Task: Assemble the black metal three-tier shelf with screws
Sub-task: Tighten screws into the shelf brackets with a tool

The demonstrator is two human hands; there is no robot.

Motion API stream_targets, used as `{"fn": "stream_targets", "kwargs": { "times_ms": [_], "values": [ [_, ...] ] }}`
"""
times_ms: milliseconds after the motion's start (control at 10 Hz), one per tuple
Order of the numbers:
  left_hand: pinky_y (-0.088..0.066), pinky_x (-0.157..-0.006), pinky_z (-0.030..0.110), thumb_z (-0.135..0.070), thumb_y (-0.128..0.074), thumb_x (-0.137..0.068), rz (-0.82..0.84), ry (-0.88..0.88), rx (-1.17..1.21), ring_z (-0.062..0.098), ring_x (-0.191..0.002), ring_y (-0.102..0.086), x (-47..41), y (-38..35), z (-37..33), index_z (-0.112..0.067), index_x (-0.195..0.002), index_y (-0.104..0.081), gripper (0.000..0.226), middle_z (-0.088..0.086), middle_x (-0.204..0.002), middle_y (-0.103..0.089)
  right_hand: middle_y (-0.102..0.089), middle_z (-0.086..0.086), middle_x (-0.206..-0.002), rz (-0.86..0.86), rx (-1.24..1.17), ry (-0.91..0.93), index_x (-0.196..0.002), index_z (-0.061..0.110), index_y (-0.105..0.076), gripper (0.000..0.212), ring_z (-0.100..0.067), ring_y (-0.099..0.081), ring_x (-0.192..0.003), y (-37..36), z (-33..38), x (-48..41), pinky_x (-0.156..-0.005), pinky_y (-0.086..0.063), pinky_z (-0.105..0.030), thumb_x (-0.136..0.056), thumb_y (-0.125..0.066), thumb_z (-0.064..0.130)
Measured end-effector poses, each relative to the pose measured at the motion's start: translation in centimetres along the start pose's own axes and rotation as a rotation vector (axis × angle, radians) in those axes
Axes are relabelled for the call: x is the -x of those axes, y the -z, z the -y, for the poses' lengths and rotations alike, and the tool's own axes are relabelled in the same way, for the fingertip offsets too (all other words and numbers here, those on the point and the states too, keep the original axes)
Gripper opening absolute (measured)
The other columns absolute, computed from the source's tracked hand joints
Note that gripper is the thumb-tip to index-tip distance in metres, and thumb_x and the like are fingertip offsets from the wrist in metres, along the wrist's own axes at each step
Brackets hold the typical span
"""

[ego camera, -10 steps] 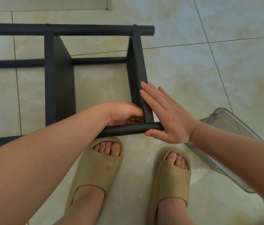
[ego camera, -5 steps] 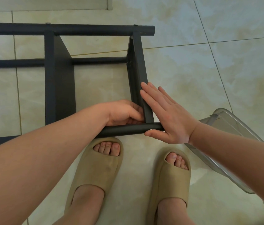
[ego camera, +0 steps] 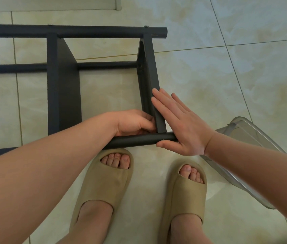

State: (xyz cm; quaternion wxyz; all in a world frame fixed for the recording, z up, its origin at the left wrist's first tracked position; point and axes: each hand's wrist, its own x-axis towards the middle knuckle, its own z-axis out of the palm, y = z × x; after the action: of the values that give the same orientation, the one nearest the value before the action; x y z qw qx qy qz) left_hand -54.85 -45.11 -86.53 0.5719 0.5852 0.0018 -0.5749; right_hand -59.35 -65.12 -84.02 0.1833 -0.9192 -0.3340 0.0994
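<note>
Head view: tiled floor (ego camera: 227, 81) lies open beyond the right hand (ego camera: 183, 127), pressed flat with straight fingers on the end panel (ego camera: 149, 67) of the shelf (ego camera: 63, 85); left hand (ego camera: 133, 123) curls round its inner edge.

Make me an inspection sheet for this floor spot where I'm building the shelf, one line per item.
Surface: pale, glossy tiled floor.
Job's things: black shelf on its side; screw heads on far tube; one screw at the end of the near tube.
Clutter: clear bin right of shelf.
Grippers: left hand curled inside near corner, what it holds hidden; right hand flat against end panel.
Cables: nothing seen.
Surroundings: tan slippers; pale board at top edge.
</note>
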Motion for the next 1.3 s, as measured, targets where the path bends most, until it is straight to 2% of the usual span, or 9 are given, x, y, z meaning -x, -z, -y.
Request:
{"fn": "stream_targets", "kwargs": {
  "times_ms": [100, 200, 300, 500, 600, 700, 900, 1100, 1300],
  "values": [
    [-0.056, -0.081, 0.037, 0.000, -0.062, -0.086, 0.000, -0.018, -0.005, 0.026, -0.079, -0.068, -0.30, 0.36, 0.26, -0.001, -0.095, -0.069, 0.011, 0.016, -0.084, -0.071, -0.006, -0.018, -0.169, -0.003, -0.003, 0.002, -0.159, -0.004, -0.015, 0.098, -0.031, 0.000, -0.158, 0.01, 0.00, 0.01, -0.127, -0.010, -0.054, -0.094, -0.049, 0.061],
    [-0.055, -0.070, 0.029, 0.008, -0.054, -0.090, 0.006, -0.029, 0.022, 0.020, -0.068, -0.066, -0.27, 0.50, 0.24, -0.002, -0.090, -0.068, 0.017, 0.012, -0.076, -0.069, -0.006, -0.018, -0.169, 0.000, -0.006, 0.002, -0.159, -0.003, -0.014, 0.098, -0.031, 0.000, -0.158, 0.03, 0.00, 0.01, -0.127, -0.010, -0.054, -0.094, -0.050, 0.061],
    [-0.054, -0.080, 0.036, 0.004, -0.062, -0.076, 0.030, -0.028, 0.067, 0.027, -0.080, -0.067, -0.10, 0.29, 0.01, 0.000, -0.097, -0.067, 0.022, 0.020, -0.091, -0.067, -0.005, -0.017, -0.169, -0.001, -0.004, 0.000, -0.159, -0.003, -0.014, 0.098, -0.031, 0.000, -0.158, 0.03, 0.02, 0.03, -0.127, -0.010, -0.054, -0.094, -0.049, 0.061],
    [-0.050, -0.094, 0.047, -0.011, -0.062, -0.080, 0.000, -0.011, 0.043, 0.035, -0.094, -0.067, -0.06, -0.15, -0.12, -0.002, -0.099, -0.069, 0.022, 0.022, -0.099, -0.071, -0.005, -0.017, -0.170, -0.001, 0.003, 0.001, -0.159, -0.003, -0.014, 0.098, -0.030, 0.000, -0.158, 0.06, 0.04, 0.04, -0.127, -0.009, -0.053, -0.094, -0.049, 0.061],
    [-0.053, -0.093, 0.043, -0.005, -0.066, -0.081, -0.025, -0.013, 0.008, 0.034, -0.090, -0.067, -0.09, 0.02, 0.13, 0.001, -0.100, -0.070, 0.021, 0.026, -0.099, -0.070, -0.005, -0.017, -0.169, -0.001, 0.009, 0.001, -0.159, -0.003, -0.014, 0.098, -0.030, 0.000, -0.158, 0.10, 0.08, 0.05, -0.127, -0.008, -0.053, -0.094, -0.048, 0.062],
    [-0.056, -0.077, 0.031, 0.007, -0.056, -0.091, -0.019, -0.034, 0.020, 0.023, -0.075, -0.067, -0.13, 0.20, 0.23, 0.001, -0.097, -0.067, 0.014, 0.017, -0.087, -0.068, -0.005, -0.017, -0.170, 0.002, 0.011, 0.001, -0.159, -0.003, -0.013, 0.098, -0.030, 0.000, -0.158, 0.14, 0.11, 0.06, -0.127, -0.009, -0.053, -0.094, -0.048, 0.062],
    [-0.054, -0.073, 0.030, 0.003, -0.061, -0.079, -0.007, -0.035, 0.054, 0.022, -0.078, -0.066, -0.07, 0.18, -0.23, 0.000, -0.099, -0.065, 0.021, 0.017, -0.091, -0.066, -0.005, -0.017, -0.169, -0.003, 0.004, 0.001, -0.159, -0.003, -0.014, 0.098, -0.031, 0.000, -0.158, 0.15, 0.14, 0.05, -0.127, -0.009, -0.053, -0.094, -0.047, 0.062],
    [-0.054, -0.080, 0.035, -0.006, -0.060, -0.086, 0.004, -0.033, 0.037, 0.025, -0.084, -0.069, -0.04, -0.02, -0.07, -0.004, -0.095, -0.070, 0.013, 0.013, -0.088, -0.073, -0.006, -0.018, -0.169, -0.010, 0.002, 0.004, -0.159, -0.003, -0.015, 0.098, -0.031, -0.001, -0.158, 0.03, 0.11, 0.01, -0.127, -0.009, -0.054, -0.094, -0.048, 0.062],
    [-0.054, -0.064, 0.023, 0.006, -0.055, -0.092, -0.029, -0.050, -0.036, 0.015, -0.064, -0.066, -0.15, 0.16, 0.00, -0.002, -0.091, -0.067, 0.014, 0.004, -0.070, -0.069, -0.006, -0.018, -0.169, -0.015, 0.001, 0.006, -0.159, -0.003, -0.015, 0.098, -0.031, -0.001, -0.158, 0.07, 0.06, 0.08, -0.127, -0.010, -0.054, -0.094, -0.048, 0.062]
  ]
}}
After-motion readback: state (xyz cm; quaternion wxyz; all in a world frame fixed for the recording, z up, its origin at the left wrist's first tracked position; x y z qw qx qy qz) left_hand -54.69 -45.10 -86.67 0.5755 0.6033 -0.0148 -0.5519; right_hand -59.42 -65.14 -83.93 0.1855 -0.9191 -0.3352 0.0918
